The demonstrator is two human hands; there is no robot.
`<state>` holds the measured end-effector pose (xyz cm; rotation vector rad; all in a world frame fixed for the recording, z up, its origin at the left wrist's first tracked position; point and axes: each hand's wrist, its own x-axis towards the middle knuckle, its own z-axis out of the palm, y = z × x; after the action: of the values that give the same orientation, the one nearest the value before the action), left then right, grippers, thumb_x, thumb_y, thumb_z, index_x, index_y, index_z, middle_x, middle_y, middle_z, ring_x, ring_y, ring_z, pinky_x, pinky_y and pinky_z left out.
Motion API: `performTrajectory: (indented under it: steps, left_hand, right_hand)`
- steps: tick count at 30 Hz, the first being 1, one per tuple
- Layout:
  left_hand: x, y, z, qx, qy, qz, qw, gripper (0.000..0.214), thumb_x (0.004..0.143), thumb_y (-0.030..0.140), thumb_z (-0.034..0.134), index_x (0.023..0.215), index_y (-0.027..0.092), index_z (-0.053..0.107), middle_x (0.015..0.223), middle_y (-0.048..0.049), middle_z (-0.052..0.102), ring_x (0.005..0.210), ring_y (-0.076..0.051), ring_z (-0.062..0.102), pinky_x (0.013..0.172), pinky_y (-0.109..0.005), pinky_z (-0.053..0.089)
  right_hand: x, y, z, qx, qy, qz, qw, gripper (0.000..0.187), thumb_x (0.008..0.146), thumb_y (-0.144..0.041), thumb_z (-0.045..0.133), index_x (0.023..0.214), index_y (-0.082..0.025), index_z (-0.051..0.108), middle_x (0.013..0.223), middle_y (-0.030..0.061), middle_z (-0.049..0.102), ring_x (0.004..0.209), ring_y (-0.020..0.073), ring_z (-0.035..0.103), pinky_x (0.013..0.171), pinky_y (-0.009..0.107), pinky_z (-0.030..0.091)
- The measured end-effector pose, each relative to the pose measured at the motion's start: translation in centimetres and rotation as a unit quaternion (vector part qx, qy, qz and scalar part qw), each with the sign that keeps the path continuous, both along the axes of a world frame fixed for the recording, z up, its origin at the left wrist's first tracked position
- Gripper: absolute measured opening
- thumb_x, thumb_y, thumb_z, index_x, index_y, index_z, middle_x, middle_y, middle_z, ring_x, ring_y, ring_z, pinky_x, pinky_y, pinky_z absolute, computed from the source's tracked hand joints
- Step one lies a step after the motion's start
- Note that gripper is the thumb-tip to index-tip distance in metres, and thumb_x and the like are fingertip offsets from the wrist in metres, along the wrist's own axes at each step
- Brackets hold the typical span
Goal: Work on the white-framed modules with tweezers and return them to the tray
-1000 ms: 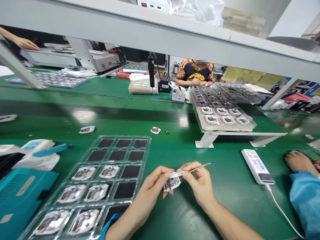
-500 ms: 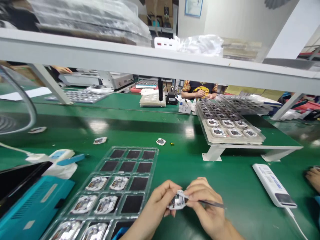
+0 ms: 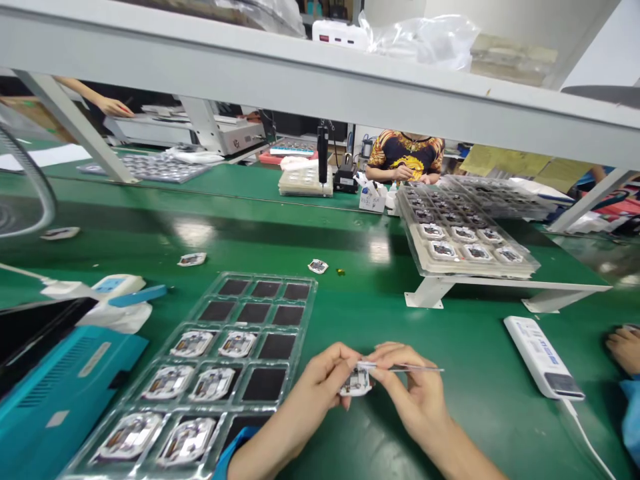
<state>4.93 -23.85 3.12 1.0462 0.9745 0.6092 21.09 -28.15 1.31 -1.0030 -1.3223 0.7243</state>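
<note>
My left hand (image 3: 331, 375) pinches a small white-framed electronic module (image 3: 357, 383) between thumb and fingers, above the green bench. In my right hand (image 3: 411, 381) is a slim pair of metal tweezers (image 3: 417, 369), its back end sticking out to the right. The right fingertips and the front of the tweezers are at the module's upper edge; the fingers hide the exact contact. To the left lies a clear plastic tray (image 3: 306, 319). Similar modules (image 3: 213, 385) sit in several of its pockets, and dark pads (image 3: 266, 385) line others.
Loose modules (image 3: 318, 267) lie beyond the tray. A white corded device (image 3: 543, 363) rests at right, near another person's hand (image 3: 625, 348). Stacked trays (image 3: 463, 250) stand on a low riser (image 3: 433, 291). A shelf (image 3: 320, 93) crosses overhead; a teal case (image 3: 65, 393) is at left.
The view has tipped downward, so the scene sits higher. The tweezers have turned from a broad, slanting look to thin and nearly level. Both hands still hold the same things.
</note>
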Motion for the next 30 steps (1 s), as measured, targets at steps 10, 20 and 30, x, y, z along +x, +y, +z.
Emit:
performTrajectory:
  steps: [10, 20, 30]
  left_hand:
    - [-0.16, 0.07, -0.46, -0.014, -0.004, -0.01, 1.0, 0.04, 0.076, 0.058, 0.068, 0.079, 0.018, 0.063, 0.065, 0.0047, 0.056, 0.054, -0.01, 0.046, 0.051, -0.021, 0.033]
    - [-0.31, 0.18, 0.05, -0.009, -0.016, -0.03, 0.999, 0.034, 0.079, 0.05, 0.067, 0.087, 0.018, 0.066, 0.066, 0.0038, 0.057, 0.056, -0.011, 0.047, 0.053, -0.023, 0.032]
    - [-0.47, 0.14, 0.31, 0.014, -0.008, -0.052, 0.999, 0.025, 0.079, 0.041, 0.067, 0.089, 0.017, 0.065, 0.065, 0.0043, 0.06, 0.053, -0.009, 0.048, 0.049, -0.022, 0.029]
  right_hand:
    - [0.0, 0.12, 0.29, -0.039, 0.056, 0.0, 0.998, 0.007, 0.085, -0.016, 0.071, 0.082, -0.022, 0.069, 0.081, 0.0039, 0.077, 0.076, 0.0181, 0.075, 0.064, 0.025, 0.06]
    - [0.17, 0.18, 0.08, -0.019, 0.037, -0.006, 0.999, 0.004, 0.087, -0.021, 0.069, 0.083, -0.021, 0.069, 0.081, 0.0061, 0.077, 0.079, 0.0208, 0.075, 0.068, 0.031, 0.061]
    - [0.03, 0.23, 0.19, 0.005, 0.046, 0.006, 0.999, 0.003, 0.085, -0.022, 0.072, 0.082, -0.023, 0.071, 0.081, 0.0052, 0.078, 0.078, 0.0214, 0.075, 0.073, 0.035, 0.061]
